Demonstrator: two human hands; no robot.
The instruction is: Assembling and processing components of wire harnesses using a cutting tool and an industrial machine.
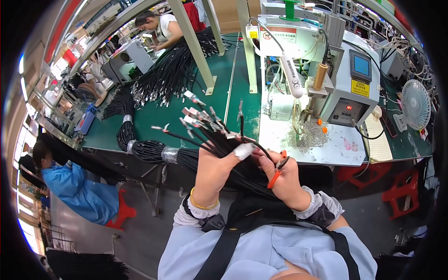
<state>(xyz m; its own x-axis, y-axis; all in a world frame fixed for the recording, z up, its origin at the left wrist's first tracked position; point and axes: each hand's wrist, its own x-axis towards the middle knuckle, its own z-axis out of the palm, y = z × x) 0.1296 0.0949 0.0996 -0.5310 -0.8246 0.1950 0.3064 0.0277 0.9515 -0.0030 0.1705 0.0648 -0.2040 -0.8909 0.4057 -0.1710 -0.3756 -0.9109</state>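
Note:
My left hand (212, 170) is closed round a bundle of black cables (214, 140). Their stripped ends fan out above it, with silvery and reddish wire tips. White tape wraps the thumb. Close beside it, my right hand (287, 184) grips a pair of orange-handled cutters (276, 177), whose dark jaws show between thumb and fingers. The right fingertips also meet one black cable at the bundle's edge; whether they pinch it I cannot tell. The rest of the bundle trails down to the left, bound with clear wrap.
Ahead on the right stands a bench machine (347, 100) with a screen, its white base (326, 151) strewn with metal scraps. More black cables (175, 70) lie across the green table (238, 70). A fan (415, 105) is far right. Two people work to the left; red stools stand below.

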